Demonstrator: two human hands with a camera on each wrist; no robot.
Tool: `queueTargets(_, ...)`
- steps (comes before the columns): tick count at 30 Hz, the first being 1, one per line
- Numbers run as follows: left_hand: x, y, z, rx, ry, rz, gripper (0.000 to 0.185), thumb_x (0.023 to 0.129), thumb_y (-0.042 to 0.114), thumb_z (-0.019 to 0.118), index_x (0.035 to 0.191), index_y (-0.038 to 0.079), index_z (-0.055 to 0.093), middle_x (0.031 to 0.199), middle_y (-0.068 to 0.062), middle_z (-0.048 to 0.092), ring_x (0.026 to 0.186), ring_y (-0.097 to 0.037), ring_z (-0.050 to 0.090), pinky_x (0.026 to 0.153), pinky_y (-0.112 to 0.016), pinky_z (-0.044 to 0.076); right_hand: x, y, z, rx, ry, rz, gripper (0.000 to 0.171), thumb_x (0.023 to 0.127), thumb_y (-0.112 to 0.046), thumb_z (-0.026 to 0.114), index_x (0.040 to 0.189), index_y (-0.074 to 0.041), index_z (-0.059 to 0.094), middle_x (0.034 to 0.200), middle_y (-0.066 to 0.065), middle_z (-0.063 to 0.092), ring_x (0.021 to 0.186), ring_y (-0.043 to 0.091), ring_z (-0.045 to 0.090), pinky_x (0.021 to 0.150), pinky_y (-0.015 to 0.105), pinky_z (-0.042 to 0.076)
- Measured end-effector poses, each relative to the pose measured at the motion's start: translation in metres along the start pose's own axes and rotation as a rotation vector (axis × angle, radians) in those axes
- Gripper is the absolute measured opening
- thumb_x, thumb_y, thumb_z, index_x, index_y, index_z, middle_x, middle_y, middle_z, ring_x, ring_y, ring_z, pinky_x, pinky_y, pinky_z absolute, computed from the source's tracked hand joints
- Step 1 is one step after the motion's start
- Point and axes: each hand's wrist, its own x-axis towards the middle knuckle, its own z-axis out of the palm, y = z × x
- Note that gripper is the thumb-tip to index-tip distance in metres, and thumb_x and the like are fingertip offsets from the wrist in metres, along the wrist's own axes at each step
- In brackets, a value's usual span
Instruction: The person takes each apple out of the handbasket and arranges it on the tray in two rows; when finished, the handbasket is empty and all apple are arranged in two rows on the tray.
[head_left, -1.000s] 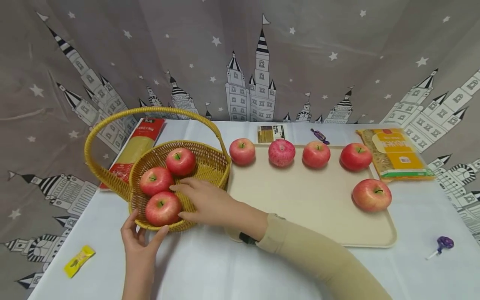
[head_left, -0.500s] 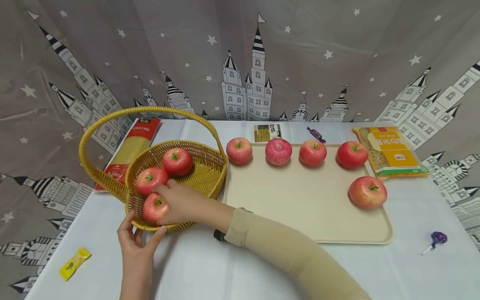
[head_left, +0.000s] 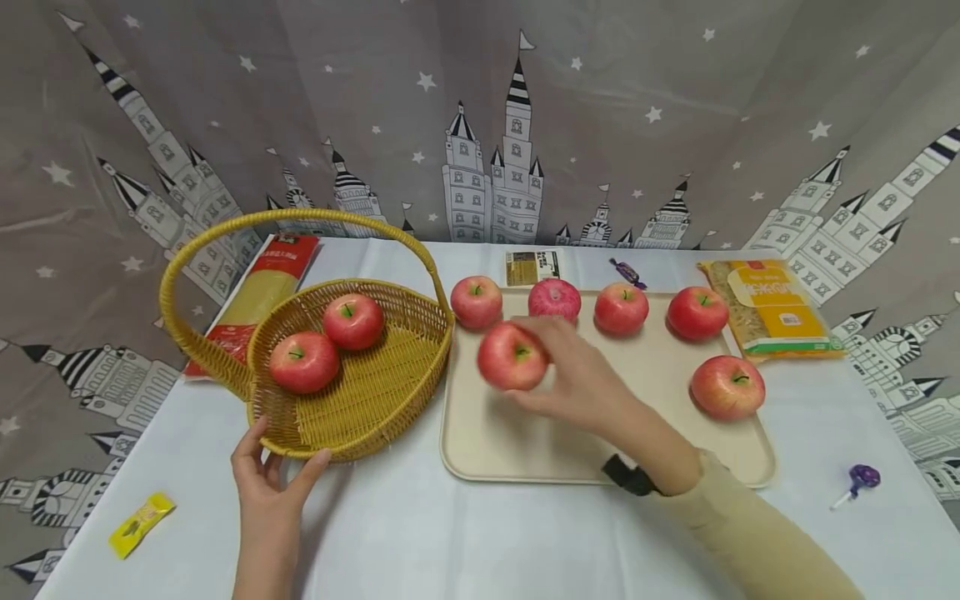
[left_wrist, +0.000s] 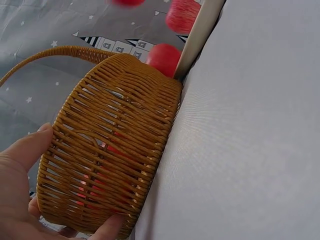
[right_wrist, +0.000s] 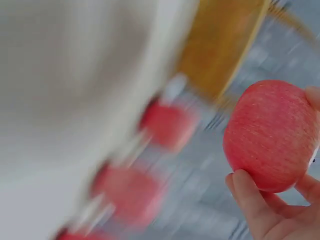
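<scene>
Apple (head_left: 513, 357) number one is up in the air over the tray (head_left: 480, 442), held in the right hand (head_left: 581, 379). Starting at the far left, a yellow candy (head_left: 139, 524) lies on the table (head_left: 450, 533) near the front edge. Behind it a long red pack (head_left: 258, 296) lies flat, partly under the basket (head_left: 360, 400). The left hand (head_left: 270, 475) touches the near wall of the basket, with the thumb on one side and the fingers spread on the other, curved around the wicker. Two apples sit inside the basket, one in front (head_left: 303, 362) and one behind (head_left: 353, 321). Next comes the tray, just beside the basket. The right hand fingers (right_wrist: 250, 200) are curled around the held apple and grip it from the side. Four more apples stand in a row along the far edge of the tray, and one (head_left: 727, 387) sits alone near the right side. A yellow bag (head_left: 772, 307) lies past the tray. A purple lollipop (head_left: 857, 481) lies at the far right.
</scene>
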Motion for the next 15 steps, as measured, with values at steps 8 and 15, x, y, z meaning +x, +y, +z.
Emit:
queueTargets(8, 0.002, 0.004, -0.001, 0.008, 0.006, -0.038, 0.086, 0.087, 0.010, 0.073, 0.148, 0.032, 0.016, 0.157, 0.006, 0.000, 0.144, -0.014, 0.008, 0.106, -0.020, 0.033, -0.065, 0.090, -0.053, -0.074, -0.085, 0.471, 0.086, 0.076, -0.051, 0.077, 0.143, -0.012, 0.039, 0.138, 0.012, 0.044, 0.123, 0.032, 0.042, 0.095, 0.058, 0.044)
queueTargets(15, 0.002, 0.000, 0.002, 0.002, 0.022, -0.040, 0.087, 0.087, 0.008, 0.072, 0.148, 0.031, 0.015, 0.157, 0.005, 0.000, 0.145, -0.016, 0.006, 0.114, -0.029, 0.020, -0.074, 0.107, -0.054, -0.091, -0.132, 0.536, 0.089, 0.076, -0.055, 0.075, 0.144, -0.011, 0.037, 0.139, 0.015, 0.043, 0.125, 0.034, 0.040, 0.098, 0.059, 0.041)
